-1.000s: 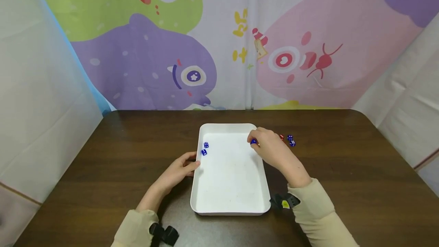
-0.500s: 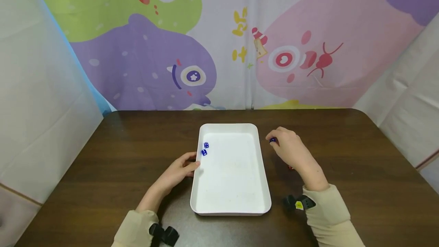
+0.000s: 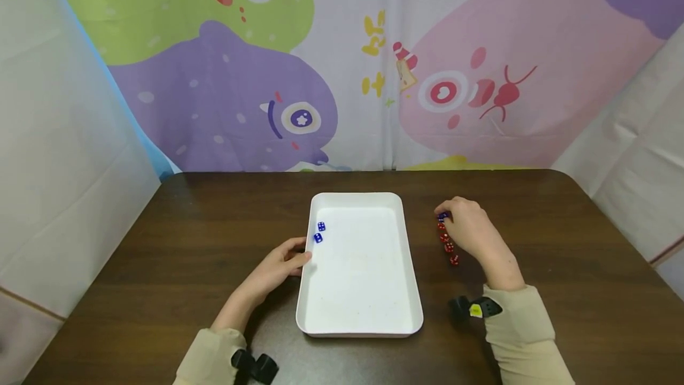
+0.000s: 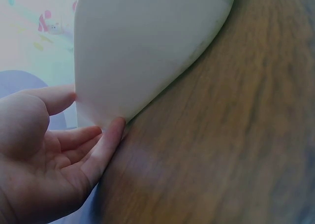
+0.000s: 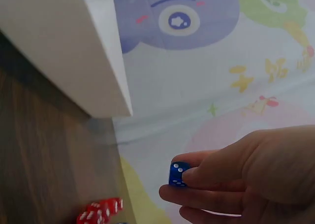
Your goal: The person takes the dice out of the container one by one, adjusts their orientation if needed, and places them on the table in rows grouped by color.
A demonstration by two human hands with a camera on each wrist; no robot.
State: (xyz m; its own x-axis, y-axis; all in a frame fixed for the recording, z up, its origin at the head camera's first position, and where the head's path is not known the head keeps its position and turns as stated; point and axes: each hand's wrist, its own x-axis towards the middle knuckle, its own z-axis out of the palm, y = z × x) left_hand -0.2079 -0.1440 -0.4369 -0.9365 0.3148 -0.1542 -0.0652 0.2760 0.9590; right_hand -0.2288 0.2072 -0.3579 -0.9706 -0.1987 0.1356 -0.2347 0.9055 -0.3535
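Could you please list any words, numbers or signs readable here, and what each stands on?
Backdrop: yellow characters, too stylised and cropped to read.
Blue die pinched in the right hand: white pips only, count unclear.
Blue dice in the white tray: pips too small.

I see a dark wooden table (image 3: 160, 266). A white tray (image 3: 359, 325) sits on it at the middle. Right of the tray, a short row of red dice (image 3: 447, 246) lies on the wood, running near to far.
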